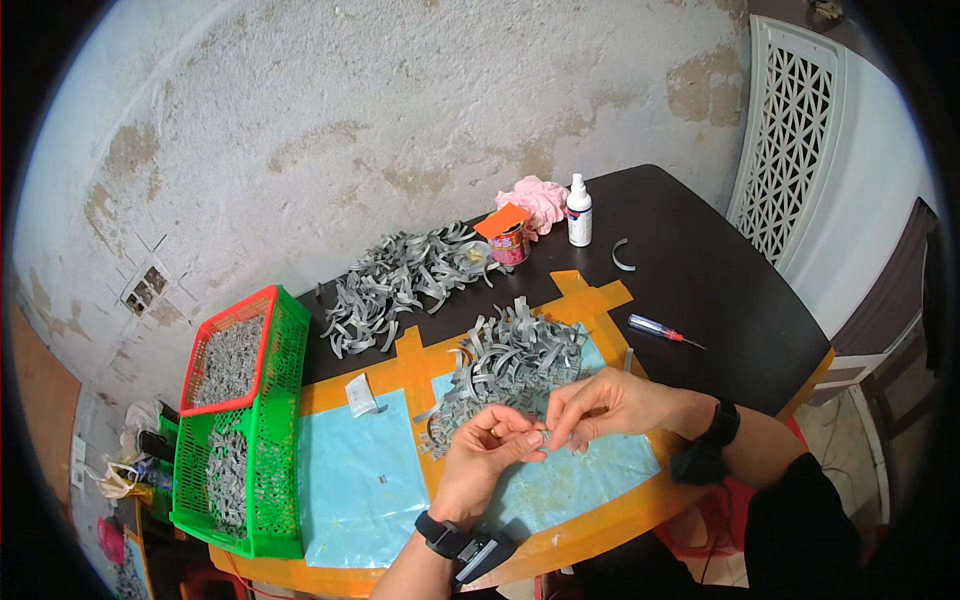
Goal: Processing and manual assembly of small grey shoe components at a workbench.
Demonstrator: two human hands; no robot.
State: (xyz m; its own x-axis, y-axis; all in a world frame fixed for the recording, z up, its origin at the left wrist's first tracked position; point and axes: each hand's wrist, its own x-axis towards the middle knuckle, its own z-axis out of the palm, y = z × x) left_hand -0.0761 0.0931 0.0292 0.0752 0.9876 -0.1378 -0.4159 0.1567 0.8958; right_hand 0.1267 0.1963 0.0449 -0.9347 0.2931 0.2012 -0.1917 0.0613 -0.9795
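Matt grey strips, glossy plastic sheet, rough plaster wall, perforated plastic basket

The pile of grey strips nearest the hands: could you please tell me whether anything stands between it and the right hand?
Nothing visible stands between the right hand and the pile of grey strips; the hand is at its near right edge, though whether they touch is hard to tell.

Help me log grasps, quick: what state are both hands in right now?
Left hand: closed, pinching a small grey piece.
Right hand: curled beside that piece; whether it's closed on anything can't be told.
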